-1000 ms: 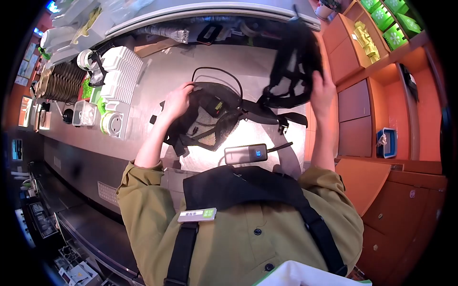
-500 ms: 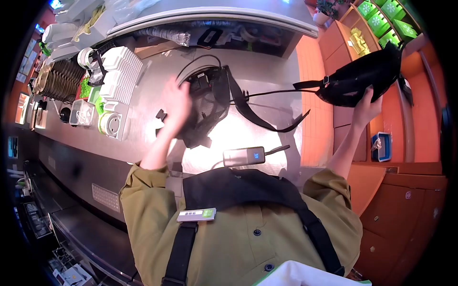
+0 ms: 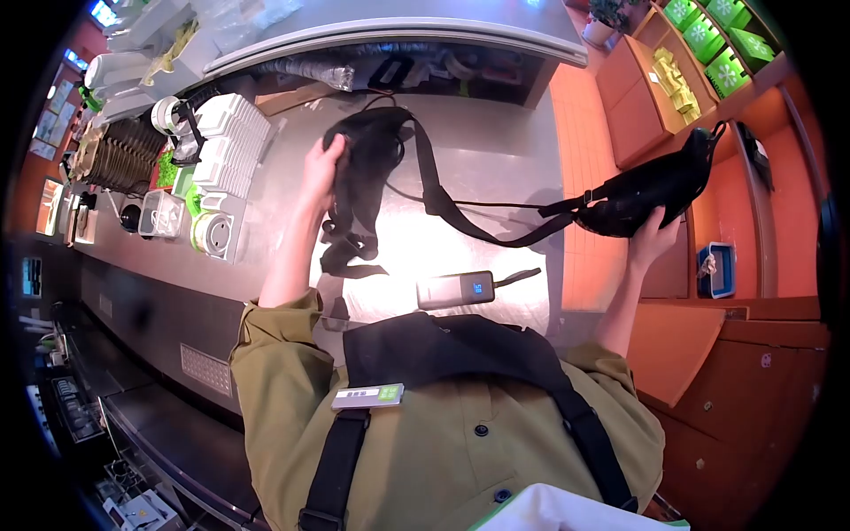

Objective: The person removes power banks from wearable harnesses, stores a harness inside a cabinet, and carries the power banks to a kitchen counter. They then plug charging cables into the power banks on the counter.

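Over the left part of the metal counter (image 3: 505, 142), my left hand (image 3: 320, 173) grips the edge of a black fabric piece with hanging straps (image 3: 367, 155). Out to the right, past the counter's edge, my right hand (image 3: 655, 234) holds the underside of a black pouch-like piece (image 3: 642, 190). A black strap (image 3: 460, 226) and a thin cord run between the two pieces, sagging over the counter. Near my body lies a grey power bank (image 3: 454, 289) with a lit blue display and a short black cable (image 3: 518, 277); neither hand touches it.
White stacked containers (image 3: 228, 146) and a white round item (image 3: 211, 233) stand at the left. Brown stacked trays (image 3: 115, 155) are beyond them. A shelf with bags and rolls (image 3: 305, 69) spans the back. Orange cabinets, green boxes (image 3: 704, 40) and a blue bin (image 3: 719, 270) are at the right.
Both black pieces have spread apart, the right one moving far right with my right hand. My left hand has lifted the left piece, whose mesh side is now turned from view.
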Demonstrator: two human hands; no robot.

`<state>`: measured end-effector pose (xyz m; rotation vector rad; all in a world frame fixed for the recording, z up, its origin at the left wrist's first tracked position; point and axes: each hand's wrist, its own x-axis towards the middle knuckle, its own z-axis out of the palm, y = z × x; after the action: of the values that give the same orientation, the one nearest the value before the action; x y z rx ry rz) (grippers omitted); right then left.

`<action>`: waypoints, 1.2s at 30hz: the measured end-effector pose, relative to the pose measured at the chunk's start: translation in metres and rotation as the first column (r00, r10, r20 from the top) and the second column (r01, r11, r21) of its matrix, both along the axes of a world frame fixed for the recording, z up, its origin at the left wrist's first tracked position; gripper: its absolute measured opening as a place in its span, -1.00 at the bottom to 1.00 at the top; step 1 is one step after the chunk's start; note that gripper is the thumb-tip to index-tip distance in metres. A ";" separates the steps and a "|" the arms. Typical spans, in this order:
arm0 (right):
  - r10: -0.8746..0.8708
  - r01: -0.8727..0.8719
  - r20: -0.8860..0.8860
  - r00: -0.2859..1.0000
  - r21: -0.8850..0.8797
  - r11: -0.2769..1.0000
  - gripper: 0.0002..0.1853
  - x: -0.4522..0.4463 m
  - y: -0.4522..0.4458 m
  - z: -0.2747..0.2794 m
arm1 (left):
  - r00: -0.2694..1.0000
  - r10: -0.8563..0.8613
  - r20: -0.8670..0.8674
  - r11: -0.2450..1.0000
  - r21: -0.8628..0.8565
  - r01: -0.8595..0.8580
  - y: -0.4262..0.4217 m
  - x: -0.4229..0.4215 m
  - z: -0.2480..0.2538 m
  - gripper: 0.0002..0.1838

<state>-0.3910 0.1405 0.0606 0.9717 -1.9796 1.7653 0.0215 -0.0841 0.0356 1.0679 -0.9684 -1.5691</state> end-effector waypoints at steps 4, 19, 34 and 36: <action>-0.017 0.017 0.028 0.999 -0.003 1.000 -0.66 -0.014 0.008 -0.016 | 0.980 -0.098 0.172 0.975 -0.180 0.129 -0.013 0.011 0.022 -0.79; -0.476 0.413 -0.248 0.843 -0.267 0.871 -0.57 -0.180 -0.012 0.044 | -0.305 0.212 0.929 0.253 0.249 0.935 0.041 0.058 -0.037 -0.76; -0.554 0.509 -0.275 0.786 -0.223 0.832 -0.49 -0.292 0.026 0.191 | -0.159 0.128 0.979 0.507 0.074 0.859 0.020 0.028 -0.045 -0.77; -0.262 0.184 -0.196 0.945 -0.343 0.921 -0.50 -0.289 0.014 0.192 | 0.049 0.091 0.995 0.498 -0.088 0.862 0.030 0.005 -0.037 -0.61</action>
<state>-0.6798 0.1548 0.2524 0.7715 -1.5275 1.6831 0.0269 -0.0545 -0.0013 1.0838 -2.8828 -0.3820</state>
